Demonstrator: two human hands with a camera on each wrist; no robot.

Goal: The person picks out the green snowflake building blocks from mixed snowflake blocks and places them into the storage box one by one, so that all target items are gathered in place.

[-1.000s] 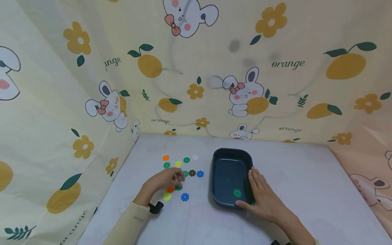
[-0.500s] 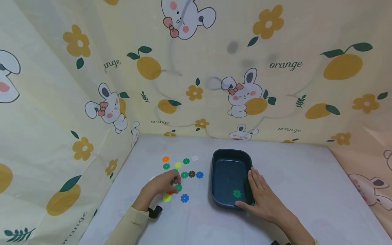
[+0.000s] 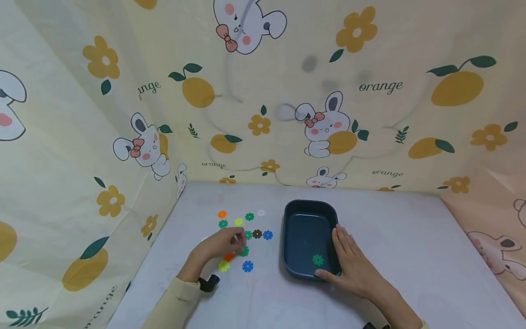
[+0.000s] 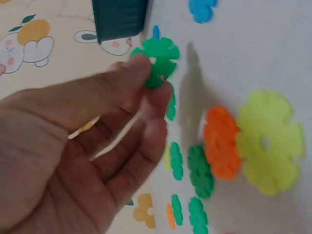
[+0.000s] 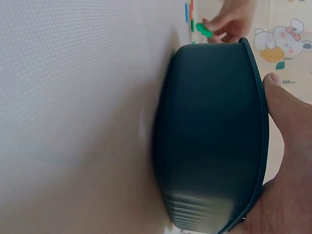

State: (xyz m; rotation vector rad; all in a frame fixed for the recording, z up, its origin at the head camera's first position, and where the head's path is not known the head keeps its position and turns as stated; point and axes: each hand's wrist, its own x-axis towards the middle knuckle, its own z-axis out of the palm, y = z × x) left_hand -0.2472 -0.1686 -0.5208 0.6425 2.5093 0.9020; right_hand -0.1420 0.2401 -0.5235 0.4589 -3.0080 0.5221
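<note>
Your left hand (image 3: 219, 242) pinches a green, plastic-looking flower disc (image 4: 165, 51); towards the worktop's (image 3: 411, 246) right edge, your straight-fingered right hand (image 3: 355, 269) touches an oblong navy tray (image 3: 303, 233).

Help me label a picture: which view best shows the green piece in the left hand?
Left wrist: the green piece is large, its notches clear. The head view shows it small; right wrist, distant and thin.
</note>
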